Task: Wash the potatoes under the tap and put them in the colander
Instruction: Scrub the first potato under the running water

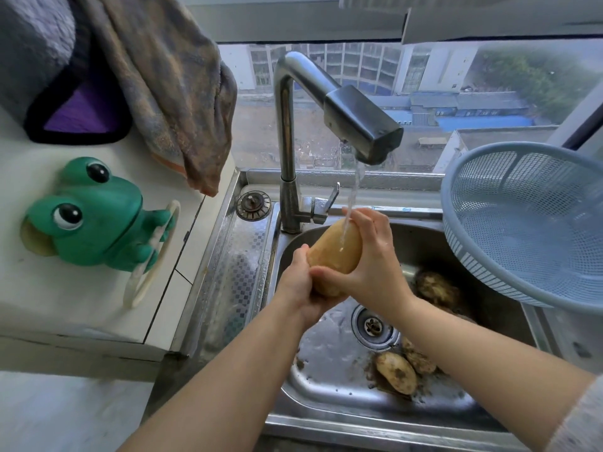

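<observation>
Both hands wrap one potato (pixel 336 252) over the sink (pixel 342 422), right under the stream (pixel 352 197) from the tap (pixel 359 125); the left hand (pixel 298 283) cups its lower end with curled fingers, the right hand (pixel 372 265) curls over its far side; wet skin probably handles slick, so a slack grip could let it slip down among the muddy potatoes (pixel 396 371) by the drain (pixel 375 324) and pick up dirt again; the colander (pixel 528 223) sits tilted at the sink's right edge, nothing showing inside it, and a potato dropped hard on its near rim might tip it into the basin.
</observation>
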Available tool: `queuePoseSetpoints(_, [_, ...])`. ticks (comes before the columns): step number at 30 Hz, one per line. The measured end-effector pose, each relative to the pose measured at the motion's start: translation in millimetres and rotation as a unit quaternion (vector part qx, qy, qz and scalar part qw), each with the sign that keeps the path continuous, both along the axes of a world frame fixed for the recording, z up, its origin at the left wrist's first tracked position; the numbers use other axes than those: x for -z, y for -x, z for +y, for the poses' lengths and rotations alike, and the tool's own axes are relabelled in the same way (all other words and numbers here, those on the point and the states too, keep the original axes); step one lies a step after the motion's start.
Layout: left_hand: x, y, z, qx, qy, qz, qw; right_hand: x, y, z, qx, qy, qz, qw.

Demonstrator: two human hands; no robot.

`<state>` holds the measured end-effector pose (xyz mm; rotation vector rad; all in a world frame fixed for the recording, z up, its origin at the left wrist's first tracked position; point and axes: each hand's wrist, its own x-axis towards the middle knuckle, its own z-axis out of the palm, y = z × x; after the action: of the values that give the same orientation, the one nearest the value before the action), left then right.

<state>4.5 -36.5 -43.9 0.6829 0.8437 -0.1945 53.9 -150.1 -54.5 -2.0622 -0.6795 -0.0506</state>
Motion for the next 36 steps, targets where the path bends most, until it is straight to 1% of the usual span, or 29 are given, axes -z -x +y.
queuePoseSetpoints(2, [-3,0,-2,0.0,0.011,-0.003,1.0,-2,-6,-4,-0.034,0.022,-0.004,0.999])
queuePoseSetpoints(3, [-4,-1,-4,0.001,0.017,-0.009,1.0,-4,-9,-4,-0.026,0.012,0.005,1.0])
queuePoseSetpoints(5, [-5,-3,-11,-0.003,0.013,-0.022,1.0,-10,-16,2,0.027,-0.039,0.046,0.998])
queuePoseSetpoints(7, [-4,-5,-15,-0.013,-0.005,-0.034,0.999,-13,-19,9,0.067,-0.061,0.102,0.991])
queuePoseSetpoints(8, [-5,-4,-15,-0.013,-0.014,-0.043,0.999,-13,-18,10,0.078,-0.056,0.118,0.988])
queuePoseSetpoints(11, [-1,-5,-11,-0.005,-0.07,-0.08,0.994,-11,-5,11,0.087,-0.012,0.113,0.99])
queuePoseSetpoints(14, [-2,-3,-14,-0.005,-0.097,-0.087,0.991,-13,-1,13,0.089,-0.003,0.108,0.99])
queuePoseSetpoints(16, [-5,-1,-18,-0.01,-0.115,-0.101,0.988,-17,-8,16,0.111,-0.036,0.129,0.985])
queuePoseSetpoints(18, [-4,1,-22,-0.008,-0.139,-0.126,0.982,-20,-15,20,0.14,-0.088,0.179,0.97])
queuePoseSetpoints(19, [-3,2,-22,-0.008,-0.146,-0.133,0.98,-20,-15,22,0.15,-0.094,0.183,0.967])
queuePoseSetpoints(20, [-3,3,-21,-0.011,-0.144,-0.132,0.981,-18,-11,23,0.147,-0.082,0.163,0.972])
queuePoseSetpoints(22, [1,4,-14,-0.008,-0.117,-0.133,0.984,-14,-1,22,0.103,-0.031,0.099,0.989])
queuePoseSetpoints(24, [6,4,-5,-0.012,-0.066,-0.137,0.988,-14,2,17,0.021,0.017,0.053,0.998])
queuePoseSetpoints(26, [5,4,2,-0.022,-0.011,-0.115,0.993,-19,-10,9,-0.053,0.033,0.031,0.998])
queuePoseSetpoints(27, [4,5,5,-0.018,0.01,-0.101,0.995,-23,-19,6,-0.073,0.02,0.049,0.996])
queuePoseSetpoints(30, [-7,8,10,0.025,0.067,-0.074,0.995,-38,-36,3,-0.067,-0.042,0.173,0.982])
queuePoseSetpoints(32, [-12,9,12,0.051,0.1,-0.069,0.991,-38,-36,7,-0.049,-0.06,0.206,0.975])
queuePoseSetpoints(34, [-16,4,14,0.063,0.087,-0.056,0.993,-32,-34,12,-0.006,-0.081,0.226,0.971])
queuePoseSetpoints(36, [-16,-1,13,0.047,0.04,-0.047,0.997,-25,-35,16,0.053,-0.096,0.262,0.959])
